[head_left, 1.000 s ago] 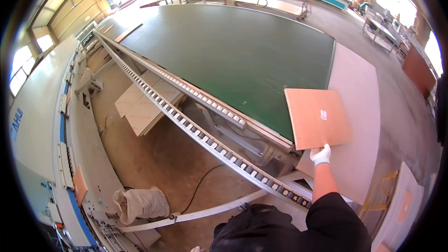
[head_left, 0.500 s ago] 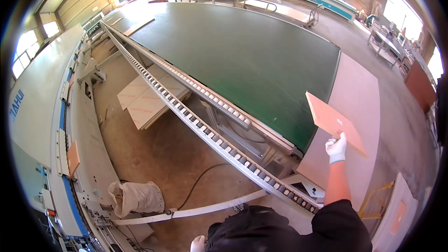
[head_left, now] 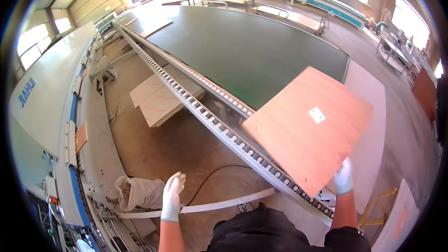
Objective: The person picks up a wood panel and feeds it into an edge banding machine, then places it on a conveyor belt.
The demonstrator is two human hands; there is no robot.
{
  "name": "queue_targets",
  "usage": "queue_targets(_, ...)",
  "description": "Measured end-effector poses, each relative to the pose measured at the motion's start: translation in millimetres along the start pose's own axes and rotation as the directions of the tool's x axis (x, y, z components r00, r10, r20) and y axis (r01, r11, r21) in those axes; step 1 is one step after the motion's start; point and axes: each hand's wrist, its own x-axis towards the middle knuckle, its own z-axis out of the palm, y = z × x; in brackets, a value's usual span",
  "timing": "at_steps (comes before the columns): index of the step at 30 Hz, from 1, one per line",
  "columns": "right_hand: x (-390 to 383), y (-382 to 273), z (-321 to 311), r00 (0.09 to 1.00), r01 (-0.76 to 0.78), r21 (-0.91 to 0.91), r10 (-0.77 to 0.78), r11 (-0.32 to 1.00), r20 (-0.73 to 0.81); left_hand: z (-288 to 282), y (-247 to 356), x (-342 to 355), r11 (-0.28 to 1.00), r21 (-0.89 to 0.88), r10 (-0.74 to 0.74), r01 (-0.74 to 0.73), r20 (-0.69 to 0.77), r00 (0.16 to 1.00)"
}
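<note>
A flat, square wood-coloured panel (head_left: 298, 135) with a small white label is held up over the roller rail (head_left: 205, 114) and the near corner of the green table. My right hand (head_left: 344, 177), in a white glove, grips the panel's near right edge; some of its fingers are hidden behind the panel. My left hand (head_left: 172, 196), also gloved in white, is raised in front of the rail beside a pale sack (head_left: 144, 193). Its fingers are stretched out and hold nothing.
A long grey machine (head_left: 51, 98) runs along the left, with a small wooden piece (head_left: 81, 137) on its track. Pale boards (head_left: 161, 102) are stacked low behind the rail. The big green table (head_left: 224, 42) spreads ahead, with a pale sheet (head_left: 371, 98) along its right end.
The panel has swung left and turned its broad labelled face toward me, with my right hand still on its edge. My left hand has come up from the lower edge, fingers extended.
</note>
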Motion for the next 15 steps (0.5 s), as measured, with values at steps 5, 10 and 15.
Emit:
queue_targets(5, -40.5, -43.5, 3.8, 0.850, -0.439, 0.006, 0.413, 0.899, 0.327, 49.5, 58.2, 5.1, 0.955, 0.204, 0.176, -0.215, 0.194, 0.965)
queue_targets(10, -92.4, -110.6, 127.4, 0.576, -0.489, -0.088, 0.397, 0.868, 0.714, 11.8, -9.8, 45.7, 0.867, -0.473, -0.123, 0.159, 0.107, 0.987)
queue_targets(15, -125.5, -80.0, 179.0, 0.320, -0.073, -0.309, 0.316, 0.948, 0.893, -55.5, -50.6, -12.5, 0.766, -0.613, -0.014, -0.192, -0.315, 0.949)
